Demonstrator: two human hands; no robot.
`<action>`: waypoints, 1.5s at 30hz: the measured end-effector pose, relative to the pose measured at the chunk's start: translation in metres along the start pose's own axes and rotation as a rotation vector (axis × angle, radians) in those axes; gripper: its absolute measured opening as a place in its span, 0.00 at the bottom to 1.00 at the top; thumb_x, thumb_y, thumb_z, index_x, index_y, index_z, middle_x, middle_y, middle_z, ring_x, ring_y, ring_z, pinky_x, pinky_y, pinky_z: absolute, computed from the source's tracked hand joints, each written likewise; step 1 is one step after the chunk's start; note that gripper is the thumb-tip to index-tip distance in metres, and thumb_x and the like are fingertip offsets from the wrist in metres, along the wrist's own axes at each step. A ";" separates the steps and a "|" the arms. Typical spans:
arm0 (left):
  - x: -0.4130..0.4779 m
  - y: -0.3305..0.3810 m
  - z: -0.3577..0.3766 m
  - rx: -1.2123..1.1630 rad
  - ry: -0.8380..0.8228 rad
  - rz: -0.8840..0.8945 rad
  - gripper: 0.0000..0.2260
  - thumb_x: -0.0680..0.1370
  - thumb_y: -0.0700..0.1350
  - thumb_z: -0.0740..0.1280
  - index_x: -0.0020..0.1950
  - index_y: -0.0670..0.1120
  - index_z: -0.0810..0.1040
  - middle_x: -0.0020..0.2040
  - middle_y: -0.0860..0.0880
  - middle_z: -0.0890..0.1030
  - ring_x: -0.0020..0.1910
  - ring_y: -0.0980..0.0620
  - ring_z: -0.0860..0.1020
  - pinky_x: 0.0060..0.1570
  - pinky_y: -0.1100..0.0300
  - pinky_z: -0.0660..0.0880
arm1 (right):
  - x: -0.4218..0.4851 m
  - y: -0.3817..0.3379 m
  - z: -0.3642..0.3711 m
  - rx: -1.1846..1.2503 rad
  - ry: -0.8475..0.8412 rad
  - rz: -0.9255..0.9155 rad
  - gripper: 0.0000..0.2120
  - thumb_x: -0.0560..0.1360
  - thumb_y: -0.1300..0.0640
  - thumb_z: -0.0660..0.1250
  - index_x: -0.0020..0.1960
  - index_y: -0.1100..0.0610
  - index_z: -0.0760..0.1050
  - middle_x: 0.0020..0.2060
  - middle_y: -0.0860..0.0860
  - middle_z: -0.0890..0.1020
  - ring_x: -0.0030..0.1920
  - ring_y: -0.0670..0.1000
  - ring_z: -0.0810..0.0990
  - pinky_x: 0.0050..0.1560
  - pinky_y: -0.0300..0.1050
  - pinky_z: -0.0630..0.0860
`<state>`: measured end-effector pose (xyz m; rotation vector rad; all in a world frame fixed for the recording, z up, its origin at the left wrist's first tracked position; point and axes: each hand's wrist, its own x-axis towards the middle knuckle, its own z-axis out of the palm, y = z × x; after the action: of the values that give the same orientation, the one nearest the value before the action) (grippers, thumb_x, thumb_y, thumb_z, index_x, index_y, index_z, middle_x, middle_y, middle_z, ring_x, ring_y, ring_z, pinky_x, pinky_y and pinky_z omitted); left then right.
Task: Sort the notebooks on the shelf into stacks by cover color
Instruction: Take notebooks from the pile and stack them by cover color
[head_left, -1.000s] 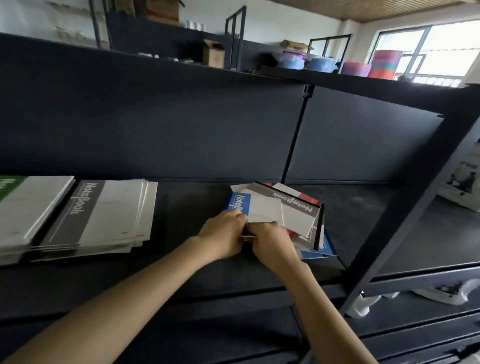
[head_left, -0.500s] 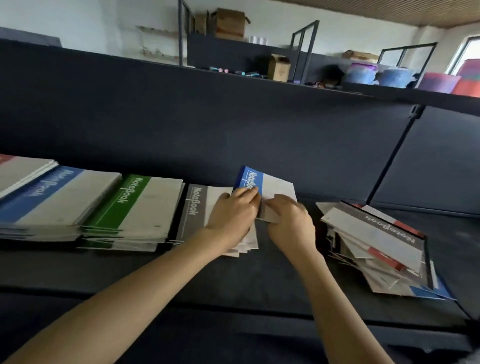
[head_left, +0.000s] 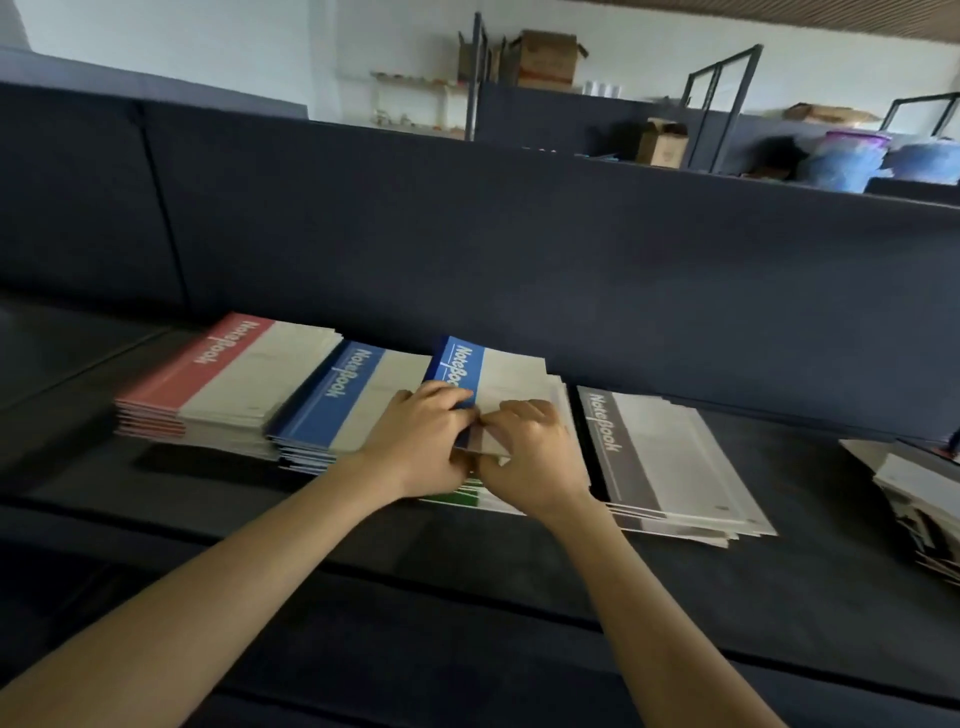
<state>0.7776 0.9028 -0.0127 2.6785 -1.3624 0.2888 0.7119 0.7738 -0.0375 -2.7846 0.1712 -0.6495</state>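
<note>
Moved left since half a sec ago: the blue notebook (head_left: 465, 366) was over the gray stack (head_left: 660, 457), now it's over the green stack (head_left: 449, 498). The view has swung w/ it, so the red stack (head_left: 228, 379) is fully in shot and the unsorted pile (head_left: 919, 493) has slid out to the 3 o'clock edge.

Running L to R along the dark shelf (head_left: 519, 582):
- **Red stack:** at 9 o'clock from the hands, red band w/ "NoteBook" in white.
- **Blue stack (head_left: 345, 410):** just beside the red one, at 10 o'clock of the left hand (head_left: 423, 447).
- **Left hand:** curled over the held notebook's blue band, gripping the near end.
- **Right hand (head_left: 530, 449):** tight against the left at its 3 o'clock, pinching the white part of the same cover.

So both hands hold that one blue notebook, its far end pointing to 12 o'clock at the dark back panel (head_left: 571, 260).

- **Green stack:** underneath, only a green sliver shows at 6 o'clock below the knuckles. Can't tell if the held notebook touches it.
- **Gray stack:** just beside, at 3 o'clock of the right hand, slightly fanned.
- **Unsorted pile:** well apart at far right, messy and blurred.

Beyond the panel, a cardboard box (head_left: 548, 60) is at 12 o'clock and bluish tubs (head_left: 844, 161) are at 2 o'clock.
</note>
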 end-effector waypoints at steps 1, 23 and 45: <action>-0.005 -0.014 -0.001 -0.013 0.000 -0.007 0.24 0.76 0.49 0.62 0.72 0.49 0.67 0.75 0.51 0.62 0.74 0.50 0.56 0.71 0.51 0.59 | 0.005 -0.011 0.008 0.018 -0.003 -0.014 0.21 0.67 0.44 0.57 0.51 0.55 0.80 0.47 0.51 0.82 0.52 0.59 0.77 0.51 0.54 0.75; -0.002 -0.064 0.014 -0.008 0.043 -0.109 0.11 0.80 0.49 0.58 0.55 0.46 0.76 0.55 0.49 0.78 0.56 0.49 0.74 0.54 0.55 0.70 | 0.030 -0.052 0.031 -0.056 -0.142 0.054 0.15 0.79 0.55 0.56 0.60 0.58 0.75 0.59 0.54 0.77 0.62 0.56 0.71 0.63 0.53 0.67; 0.148 0.290 0.063 -0.299 -0.082 0.394 0.18 0.80 0.50 0.59 0.68 0.48 0.72 0.67 0.49 0.72 0.66 0.48 0.69 0.62 0.53 0.69 | -0.141 0.241 -0.138 -0.271 -0.025 0.695 0.16 0.78 0.52 0.57 0.63 0.52 0.74 0.61 0.52 0.74 0.68 0.56 0.64 0.66 0.54 0.62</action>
<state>0.6354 0.6035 -0.0347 2.1928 -1.7939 0.0053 0.5115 0.5358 -0.0479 -2.6875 1.2270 -0.4269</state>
